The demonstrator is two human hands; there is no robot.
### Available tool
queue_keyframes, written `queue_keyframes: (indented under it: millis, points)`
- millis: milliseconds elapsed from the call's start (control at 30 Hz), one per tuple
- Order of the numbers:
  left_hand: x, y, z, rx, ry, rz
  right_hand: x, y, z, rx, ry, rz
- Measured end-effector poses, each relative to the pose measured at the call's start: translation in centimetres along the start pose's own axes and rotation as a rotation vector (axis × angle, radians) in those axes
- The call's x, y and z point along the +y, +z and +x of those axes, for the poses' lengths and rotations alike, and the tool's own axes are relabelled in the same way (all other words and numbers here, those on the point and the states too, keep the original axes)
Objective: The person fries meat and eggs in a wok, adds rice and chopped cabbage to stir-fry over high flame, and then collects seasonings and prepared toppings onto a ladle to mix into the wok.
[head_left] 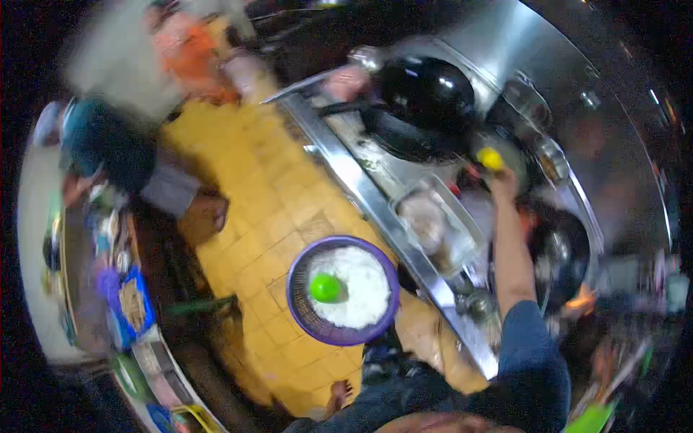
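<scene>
My right arm stretches over the stove, and my right hand point(504, 185) is closed on a small bright yellow object point(490, 159). Blur hides what kind it is. Below that hand is a dark round pan point(511, 155). Low in the view, my left hand point(341, 393) hangs by my body with its fingers somewhat apart and nothing visible in them. In front of me stands a purple basket point(290, 292) with white rice point(361, 285) in it. A round green bowl or scoop point(325, 288) sits on the rice.
A large black wok point(426, 90) is on the stove, with a metal tray point(451, 227) nearer me. Another dark wok point(567, 249) has a flame point(580, 297) beside it. A person in teal point(108, 144) and one in orange point(188, 54) are across the yellow tiled floor point(245, 195).
</scene>
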State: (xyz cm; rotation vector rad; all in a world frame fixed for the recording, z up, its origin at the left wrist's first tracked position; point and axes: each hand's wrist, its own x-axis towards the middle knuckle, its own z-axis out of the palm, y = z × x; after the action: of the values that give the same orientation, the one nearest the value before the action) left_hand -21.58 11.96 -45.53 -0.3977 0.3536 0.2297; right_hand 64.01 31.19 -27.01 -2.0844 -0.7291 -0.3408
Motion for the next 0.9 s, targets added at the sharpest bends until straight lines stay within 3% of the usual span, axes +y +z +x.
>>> queue_keyframes:
  millis: [33,67,100,133,200,267,333,400,467,500,533,600,633,700,733,800,900]
  points:
    - [0.5,0.9,-0.1,0.643,0.009,0.402,-11.3,-6.1,-1.3,-0.102,0.268,-0.327]
    - [0.8,1.9,0.8,0.857,0.063,0.628,-14.5,-8.6,-2.1,-0.377,0.247,-0.623]
    - [3.1,2.3,2.6,0.943,-0.175,0.674,-15.0,-10.5,-4.2,-0.379,0.179,-0.656]
    - [2.0,0.0,3.8,1.028,-0.035,0.877,-15.5,-12.6,-6.7,-0.392,0.102,-0.686]
    - [1.0,7.3,5.4,1.015,0.111,0.972,-17.4,-18.3,-11.7,-0.42,0.295,-0.59]
    - [1.9,8.4,6.9,0.95,0.107,1.027,-18.4,-24.8,-17.4,-0.23,0.268,-0.525]
    - [1.9,9.0,8.5,0.907,0.097,1.073,-13.3,-29.8,-22.5,-0.282,0.434,-0.687]
    - [2.8,9.8,7.5,0.873,0.088,1.133,-11.2,-35.8,-26.9,-0.157,0.421,-0.635]
    - [3.4,10.0,7.5,0.83,0.09,1.172,-6.6,-39.1,-32.4,-0.219,0.178,-1.144]
    - [4.0,10.1,7.7,0.811,0.029,1.313,-4.8,-39.6,-34.0,-0.365,0.373,-0.979]
    - [4.3,10.3,7.4,0.798,-0.038,1.446,-3.3,-39.8,-34.9,-0.368,0.369,-0.981]
    - [2.9,12.2,6.9,0.782,0.006,1.448,-1.0,-40.3,-35.5,-0.325,1.202,0.678]
    - [2.5,13.0,6.7,0.764,0.044,1.459,-5.6,-41.1,-34.2,-0.132,1.265,0.878]
    - [2.1,13.9,6.6,0.769,0.044,1.343,-6.5,-41.6,-33.1,-0.193,1.194,0.707]
    - [1.9,13.6,6.1,0.726,0.065,1.471,-6.4,-42.2,-32.9,-0.249,1.127,0.544]
    - [1.5,13.6,6.7,0.833,0.051,1.495,-4.4,-43.4,-34.0,-0.251,0.31,-0.473]
    - [0.5,13.7,6.2,0.817,0.041,1.572,-8.4,-49.4,-32.6,-0.32,0.262,-0.672]
